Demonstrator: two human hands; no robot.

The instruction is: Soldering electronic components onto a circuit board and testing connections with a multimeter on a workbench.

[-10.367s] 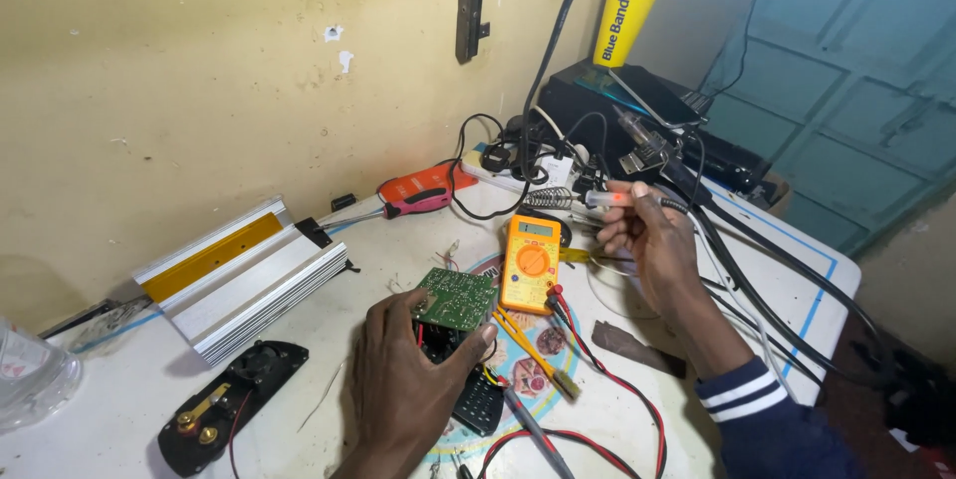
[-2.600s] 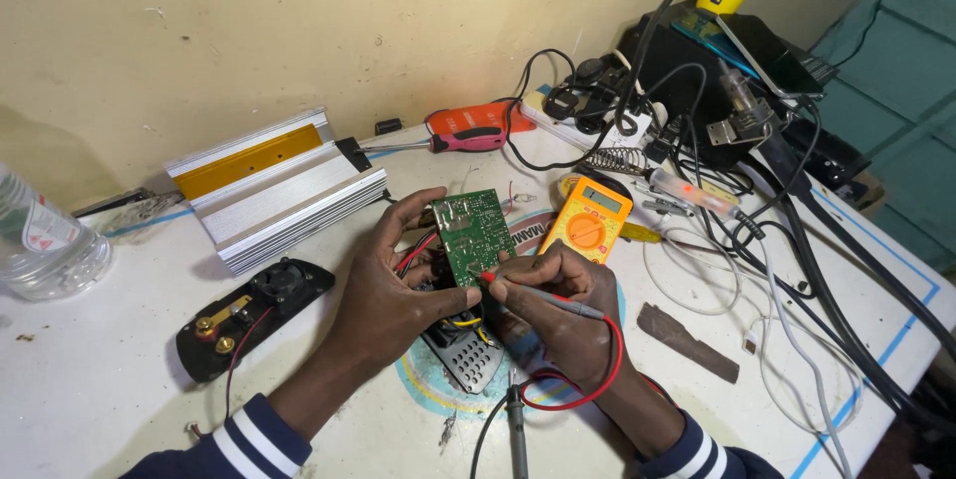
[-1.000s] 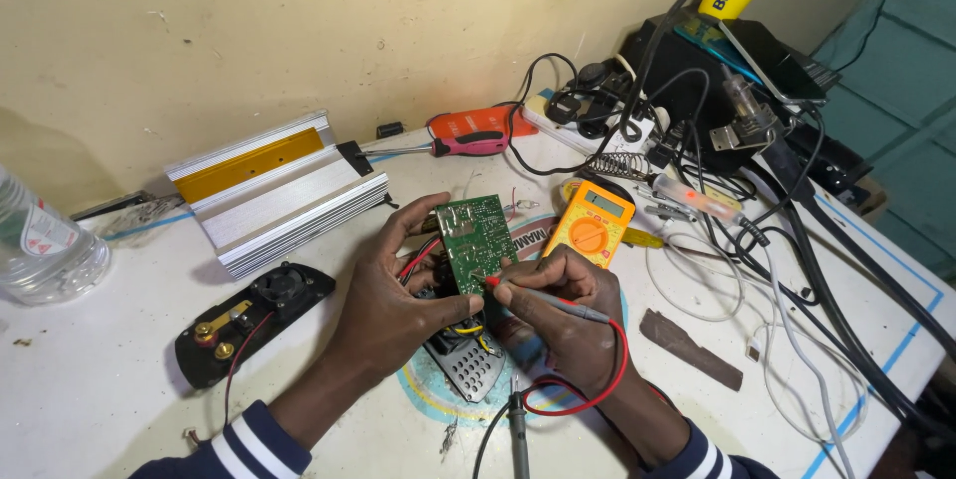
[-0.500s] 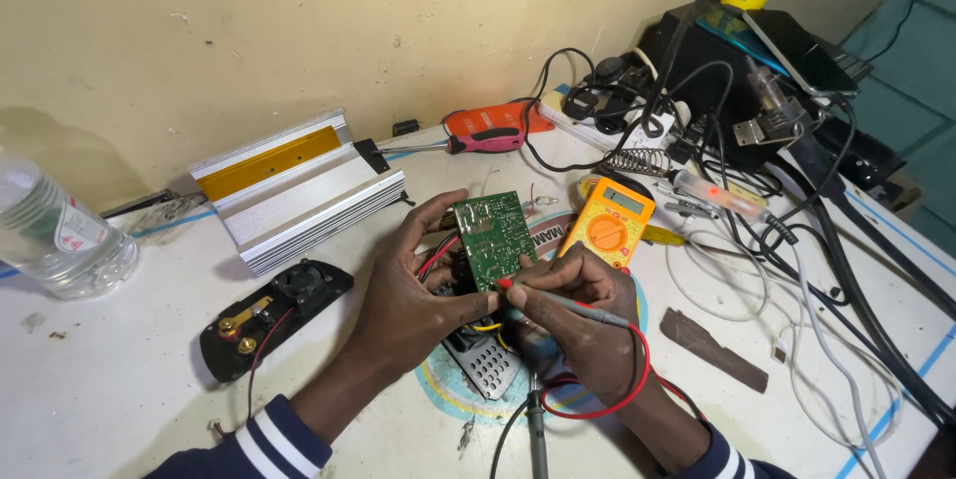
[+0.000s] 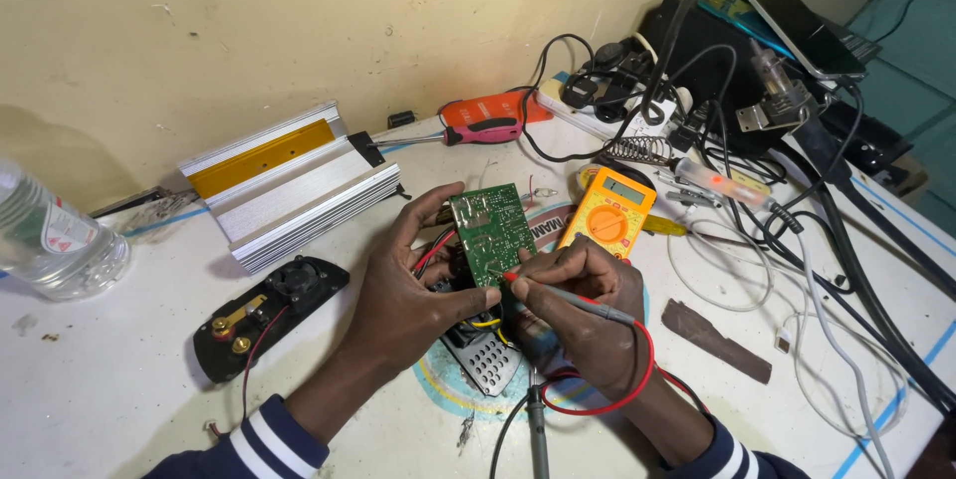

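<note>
So basically not much has moved in the last couple of seconds, and that's the interesting bit: the left hand point(image 5: 413, 305) still has the green circuit board point(image 5: 491, 233) tilted up off the bench point(image 5: 119, 409), fingers wrapped round its left edge and thumb tucked under the bottom, same grip as a moment back. The right hand point(image 5: 583, 315) is closed in a pen-style pinch on the red multimeter probe point(image 5: 568, 292), and the tip sits right at the board's lower edge, touching or as good as touching the solder side. About ten seconds ago that right hand was way over by the tangle of cables at the back, so it has come in and settled on the board since then. The only real shift lately is the camera, which has drifted a bit so the clear plastic bottle point(image 5: 45, 245) on the far left shows more. The probe's red lead point(image 5: 622, 394) loops round under the right wrist, and a second black probe point(image 5: 536, 434) lies loose on the bench pointing toward the person. The yellow multimeter point(image 5: 609, 215) sits just beyond the board, display up, too small to read. A ribbed aluminium case point(image 5: 294, 185) and a black fan module point(image 5: 269, 315) sit to the left, well clear of both hands. My read is the probing is steady on one spot of the board.
</note>
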